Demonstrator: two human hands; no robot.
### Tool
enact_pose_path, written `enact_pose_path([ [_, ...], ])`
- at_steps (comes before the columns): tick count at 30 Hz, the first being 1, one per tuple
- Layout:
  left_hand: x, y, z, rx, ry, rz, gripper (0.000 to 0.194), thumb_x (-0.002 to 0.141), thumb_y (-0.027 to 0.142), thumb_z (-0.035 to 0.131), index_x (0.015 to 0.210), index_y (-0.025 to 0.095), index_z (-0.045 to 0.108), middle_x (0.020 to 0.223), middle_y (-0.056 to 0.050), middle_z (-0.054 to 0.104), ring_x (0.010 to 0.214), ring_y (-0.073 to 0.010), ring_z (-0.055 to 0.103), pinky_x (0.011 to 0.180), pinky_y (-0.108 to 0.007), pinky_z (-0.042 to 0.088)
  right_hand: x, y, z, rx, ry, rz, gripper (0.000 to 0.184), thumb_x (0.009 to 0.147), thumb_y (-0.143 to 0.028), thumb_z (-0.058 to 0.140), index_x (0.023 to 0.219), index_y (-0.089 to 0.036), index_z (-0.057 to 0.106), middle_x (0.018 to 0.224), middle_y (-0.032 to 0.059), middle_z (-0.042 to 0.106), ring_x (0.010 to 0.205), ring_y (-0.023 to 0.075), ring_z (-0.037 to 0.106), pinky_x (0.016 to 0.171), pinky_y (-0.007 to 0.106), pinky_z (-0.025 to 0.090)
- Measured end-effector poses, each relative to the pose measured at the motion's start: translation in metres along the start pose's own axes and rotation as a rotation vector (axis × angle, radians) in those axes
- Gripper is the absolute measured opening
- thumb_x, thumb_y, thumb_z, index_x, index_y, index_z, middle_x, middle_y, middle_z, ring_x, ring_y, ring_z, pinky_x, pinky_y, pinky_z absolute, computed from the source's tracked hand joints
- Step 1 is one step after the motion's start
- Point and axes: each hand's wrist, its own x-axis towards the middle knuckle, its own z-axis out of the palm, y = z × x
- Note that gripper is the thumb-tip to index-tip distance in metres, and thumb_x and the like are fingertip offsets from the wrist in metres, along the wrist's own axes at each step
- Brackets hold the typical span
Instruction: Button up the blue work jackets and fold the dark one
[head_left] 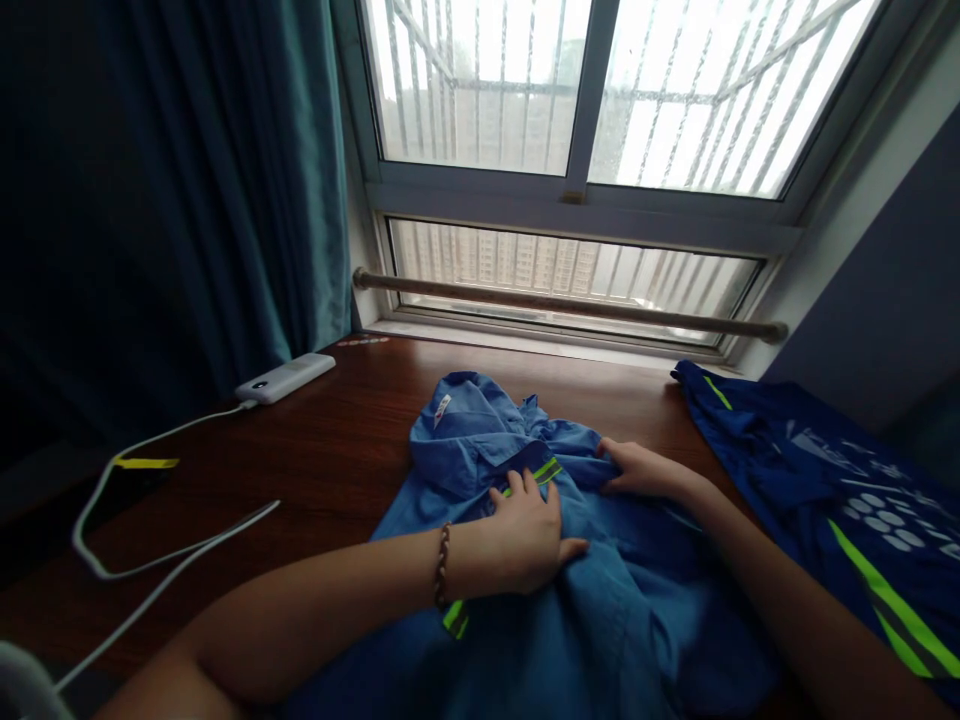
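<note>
A blue jacket (592, 600) with a collar, a white label and yellow-green reflective strips lies rumpled on the brown table (330, 480). My left hand (529, 535), a braided bracelet at its wrist, rests on the upper front of the jacket beside a reflective strip. Its fingers are spread over the cloth. To the right, my right hand (637, 470) grips a fold at the jacket's side, fingers and thumb curled on the fabric. The jacket's lower part runs beneath both arms, toward the bottom of the view.
A darker blue garment (810, 450) with white print and yellow-green stripes lies at the right. A white power bank (286, 379) with a white cable (150, 430) is at the left, near a curtain (300, 200). Behind the table are a rail (570, 302) and a barred window (480, 100).
</note>
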Motion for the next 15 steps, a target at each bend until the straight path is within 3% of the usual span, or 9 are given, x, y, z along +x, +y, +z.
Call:
enact_pose_path([
  [3, 0.03, -0.026, 0.007, -0.064, 0.02, 0.143, 0.085, 0.071, 0.07, 0.032, 0.135, 0.014, 0.023, 0.138, -0.026, 0.02, 0.124, -0.0456, 0.018, 0.09, -0.06, 0.026, 0.004, 0.019, -0.006, -0.041, 0.08, 0.168, 0.024, 0.072, -0.022, 0.051, 0.095, -0.016, 0.055, 0.094, 0.0086, 0.06, 0.087, 0.0195, 0.056, 0.075, 0.026, 0.04],
  [6, 0.064, -0.064, 0.003, -0.07, 0.025, 0.425, 0.091, 0.067, 0.072, 0.039, 0.138, 0.022, 0.012, 0.143, -0.018, 0.009, 0.13, -0.0361, 0.007, 0.1, -0.052, 0.016, -0.001, 0.047, -0.027, -0.107, 0.189, 0.471, 0.023, 0.072, -0.016, 0.045, 0.091, -0.016, 0.059, 0.096, 0.0117, 0.06, 0.093, 0.022, 0.055, 0.076, 0.028, 0.04],
  [8, 0.082, -0.091, -0.002, -0.061, 0.009, 0.486, 0.095, 0.064, 0.071, 0.045, 0.138, 0.025, 0.006, 0.145, -0.014, 0.003, 0.132, -0.0319, 0.002, 0.103, -0.049, 0.01, -0.01, 0.07, -0.044, -0.127, 0.263, 0.692, 0.028, 0.072, -0.017, 0.043, 0.094, -0.015, 0.06, 0.099, 0.0152, 0.059, 0.096, 0.027, 0.055, 0.075, 0.033, 0.042],
  [12, 0.097, -0.137, -0.015, -0.084, -0.065, 0.283, 0.116, 0.054, 0.068, 0.058, 0.138, 0.021, -0.005, 0.144, -0.018, -0.001, 0.131, -0.0338, 0.007, 0.102, -0.047, 0.017, -0.04, 0.114, -0.071, -0.099, 0.4, 1.08, 0.04, 0.072, -0.026, 0.045, 0.108, -0.013, 0.057, 0.105, 0.0234, 0.054, 0.097, 0.0379, 0.053, 0.069, 0.043, 0.043],
  [13, 0.097, -0.146, -0.019, -0.071, -0.065, 0.212, 0.118, 0.051, 0.066, 0.061, 0.138, 0.019, -0.002, 0.144, -0.018, 0.002, 0.13, -0.0352, 0.01, 0.101, -0.048, 0.02, -0.049, 0.123, -0.075, -0.09, 0.415, 1.14, 0.043, 0.072, -0.029, 0.046, 0.11, -0.011, 0.056, 0.106, 0.0256, 0.053, 0.097, 0.0395, 0.052, 0.068, 0.045, 0.043],
  [15, 0.095, -0.158, -0.025, -0.024, 0.001, 0.056, 0.112, 0.045, 0.061, 0.067, 0.136, 0.017, 0.02, 0.14, -0.02, 0.021, 0.125, -0.0387, 0.024, 0.096, -0.051, 0.028, -0.063, 0.139, -0.081, -0.078, 0.42, 1.205, 0.046, 0.072, -0.032, 0.047, 0.111, -0.01, 0.056, 0.105, 0.0288, 0.052, 0.098, 0.0413, 0.051, 0.067, 0.048, 0.041],
])
